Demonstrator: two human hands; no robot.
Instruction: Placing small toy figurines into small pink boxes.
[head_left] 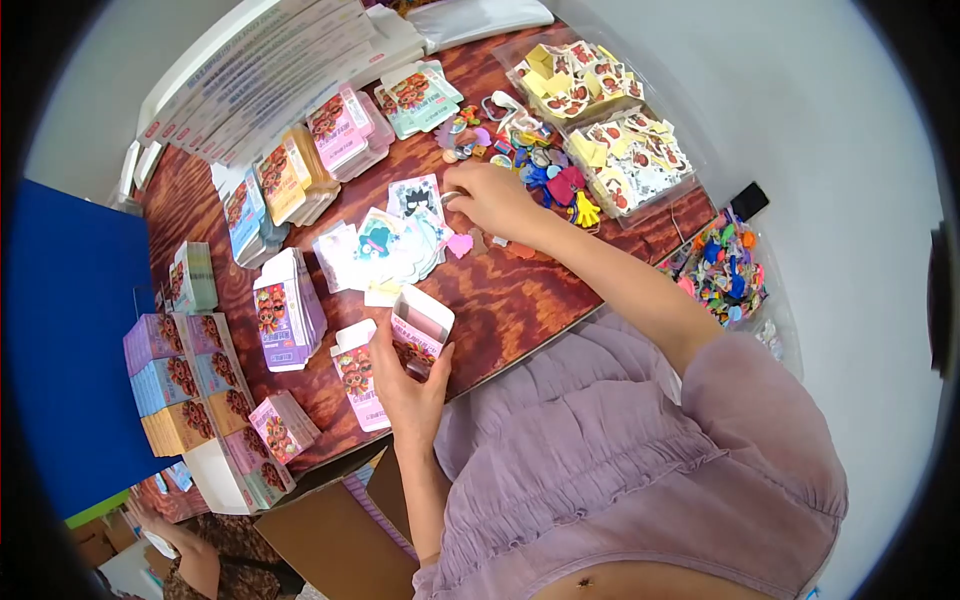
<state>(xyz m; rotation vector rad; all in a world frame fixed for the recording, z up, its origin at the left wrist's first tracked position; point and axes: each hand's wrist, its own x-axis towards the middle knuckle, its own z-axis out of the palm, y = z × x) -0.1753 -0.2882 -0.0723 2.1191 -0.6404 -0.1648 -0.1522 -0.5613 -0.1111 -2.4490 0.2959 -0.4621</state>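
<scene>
My left hand [408, 390] grips a small pink carton [425, 318] by its lower part; its top stands open toward me and the inside looks hollow. Beneath that hand lies a flat pink carton [357, 375]. Beyond it, a loose spread of printed cards and stickers [390, 240] covers the middle of the table. My right hand [490, 203] is at the far right edge of this spread, fingertips pinched together beside a card with a black cartoon figure [412, 196]. What the pinch holds, if anything, is hidden. A pink charm [460, 245] lies just below this hand.
Colourful charms [550, 175] lie beyond my right arm, beside clear trays [625, 205] of stickers. Stacks of flat cartons, purple [290, 315], orange [295, 180] and pink [345, 130], line the left and back. Filled cartons [185, 380] stand left. Another person's hand [165, 530] shows lower left.
</scene>
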